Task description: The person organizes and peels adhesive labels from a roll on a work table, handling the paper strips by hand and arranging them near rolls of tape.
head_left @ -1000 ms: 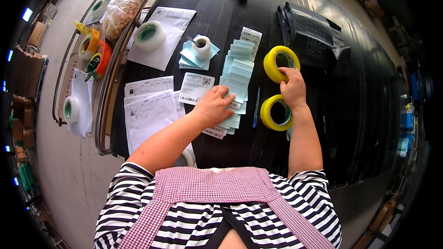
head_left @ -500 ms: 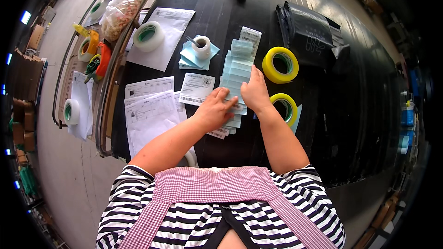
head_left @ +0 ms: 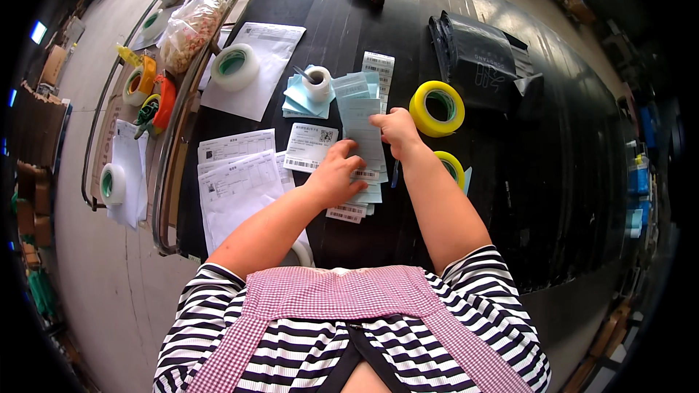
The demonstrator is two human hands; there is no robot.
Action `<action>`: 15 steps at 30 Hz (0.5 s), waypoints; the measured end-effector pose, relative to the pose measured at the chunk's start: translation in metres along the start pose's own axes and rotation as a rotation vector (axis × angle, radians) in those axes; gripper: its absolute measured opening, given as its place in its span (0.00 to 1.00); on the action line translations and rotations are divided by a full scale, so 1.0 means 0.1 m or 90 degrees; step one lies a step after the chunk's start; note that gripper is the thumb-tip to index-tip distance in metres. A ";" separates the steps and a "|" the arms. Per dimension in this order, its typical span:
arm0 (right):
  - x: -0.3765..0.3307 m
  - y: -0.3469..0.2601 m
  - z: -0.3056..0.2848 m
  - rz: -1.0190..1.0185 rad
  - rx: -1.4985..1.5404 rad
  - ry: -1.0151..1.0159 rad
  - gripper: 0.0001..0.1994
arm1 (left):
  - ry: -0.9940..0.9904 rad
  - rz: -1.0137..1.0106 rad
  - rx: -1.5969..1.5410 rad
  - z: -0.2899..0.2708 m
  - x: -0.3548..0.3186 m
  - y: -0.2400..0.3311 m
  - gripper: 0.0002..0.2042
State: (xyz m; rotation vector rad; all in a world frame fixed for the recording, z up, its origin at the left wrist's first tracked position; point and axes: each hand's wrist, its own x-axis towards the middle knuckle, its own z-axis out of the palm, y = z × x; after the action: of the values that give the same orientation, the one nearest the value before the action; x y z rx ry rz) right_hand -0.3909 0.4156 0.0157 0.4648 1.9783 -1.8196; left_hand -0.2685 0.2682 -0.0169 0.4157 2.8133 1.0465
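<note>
A column of overlapping pale blue paper slips [head_left: 362, 122] lies in the middle of the black table, partly lifted at its upper part. My right hand [head_left: 398, 133] pinches the right edge of these slips between thumb and fingers. My left hand [head_left: 338, 176] rests with spread fingers over the lower left part of the column. Under the slips, strips of white barcode labels [head_left: 378, 65] stick out at the far end, and another barcode label [head_left: 345, 213] at the near end. Left of the column lies a stack of white printed labels [head_left: 312, 147], its lower edge close to my left hand.
Two yellow tape rolls [head_left: 437, 108] lie right of my right hand. A small white roll [head_left: 316, 84] sits on blue slips. Printed sheets [head_left: 240, 182] are at left, with a clear tape roll [head_left: 234, 67] beyond. Black plastic bags [head_left: 477, 51] lie at far right; a metal-railed cart [head_left: 171, 175] borders the table.
My right hand has closed on the slips' edge and moved slightly left. The far blue slips have shifted left and bunched together, uncovering more of the barcode strip. My left hand stays nearly in place.
</note>
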 end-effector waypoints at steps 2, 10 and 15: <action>0.16 0.09 -0.07 0.009 -0.049 -0.118 0.25 | -0.005 0.020 0.014 0.01 0.02 0.00 0.19; 0.18 0.27 0.01 -0.058 -0.230 -0.117 0.17 | -0.004 0.027 -0.007 0.01 -0.01 -0.05 0.20; -0.11 0.35 0.16 -0.395 -0.571 0.116 0.23 | -0.007 0.030 -0.015 0.02 -0.04 -0.10 0.22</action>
State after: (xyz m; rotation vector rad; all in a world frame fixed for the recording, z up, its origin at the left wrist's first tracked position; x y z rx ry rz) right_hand -0.3628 0.4034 -0.0099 -0.3104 2.9971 -0.9444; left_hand -0.2666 0.2611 -0.0255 0.4852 2.7920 1.0830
